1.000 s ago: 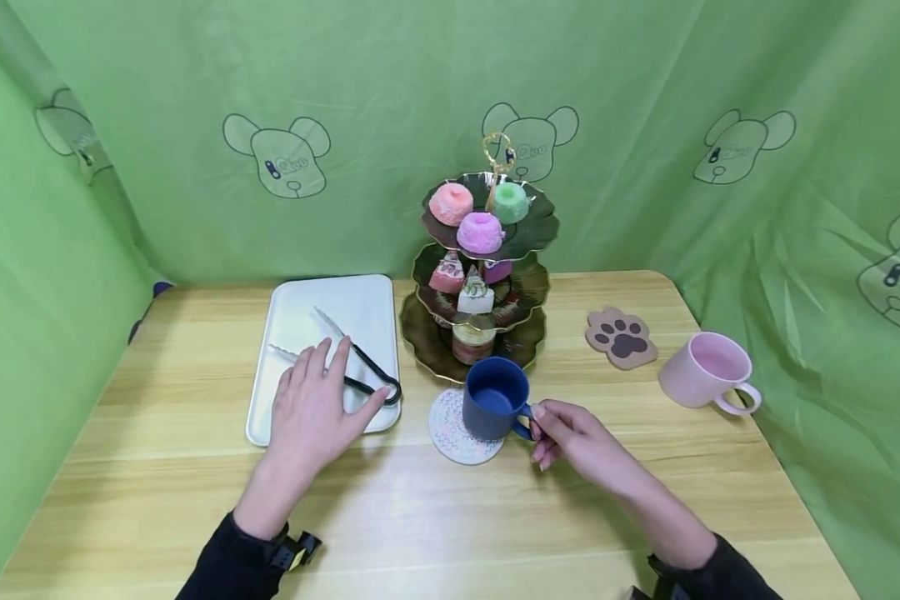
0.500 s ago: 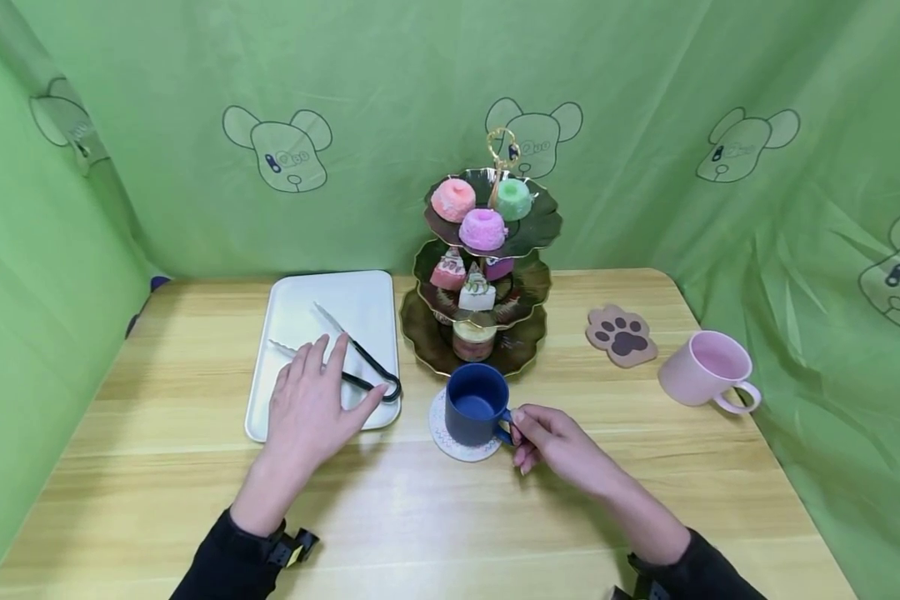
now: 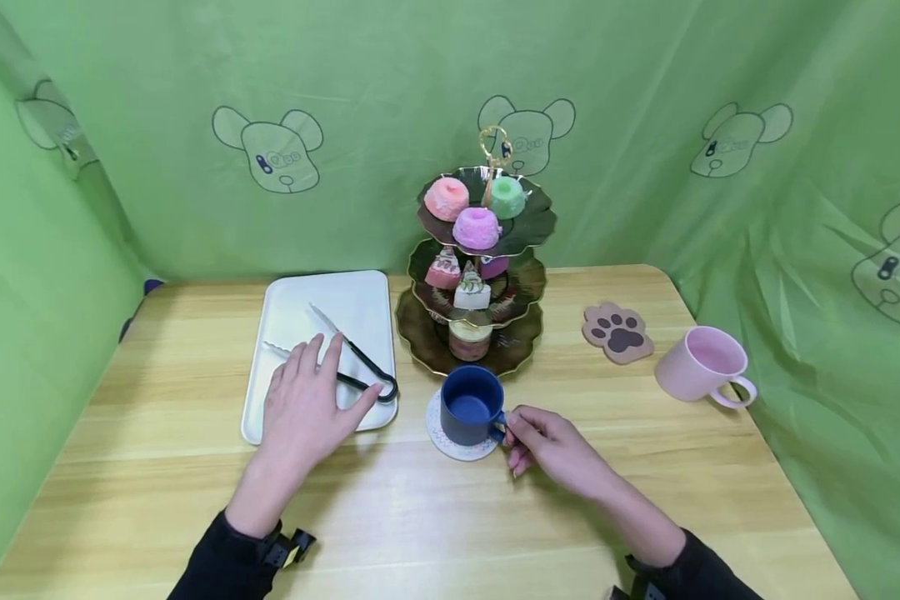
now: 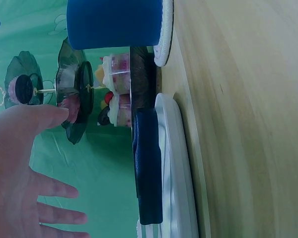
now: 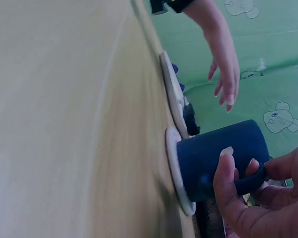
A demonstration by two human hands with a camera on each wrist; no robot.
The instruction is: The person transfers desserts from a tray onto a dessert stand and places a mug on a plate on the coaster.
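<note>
A blue mug (image 3: 471, 408) stands upright on a round white patterned coaster (image 3: 461, 451), in front of the tiered stand. My right hand (image 3: 551, 442) pinches its handle from the right; the right wrist view shows thumb and fingers around the handle (image 5: 248, 182). Over the white tray (image 3: 330, 287), my left hand (image 3: 303, 408) hovers with fingers spread and thumb out. Beneath it lie tongs (image 3: 363, 358) with black handles and metal tips, partly hidden by the hand in the head view. In the left wrist view the fingers hold nothing.
A three-tier dark stand (image 3: 513, 350) with a gold ring on top holds several small cakes and desserts. Right of it lie a brown paw-shaped coaster (image 3: 618, 333) and a pink mug (image 3: 701, 364) near the table's right edge. Green curtains hang around the table.
My right hand has moved the blue mug leftward, from the coaster's right side to nearer its middle. My left hand stays over the tongs.
</note>
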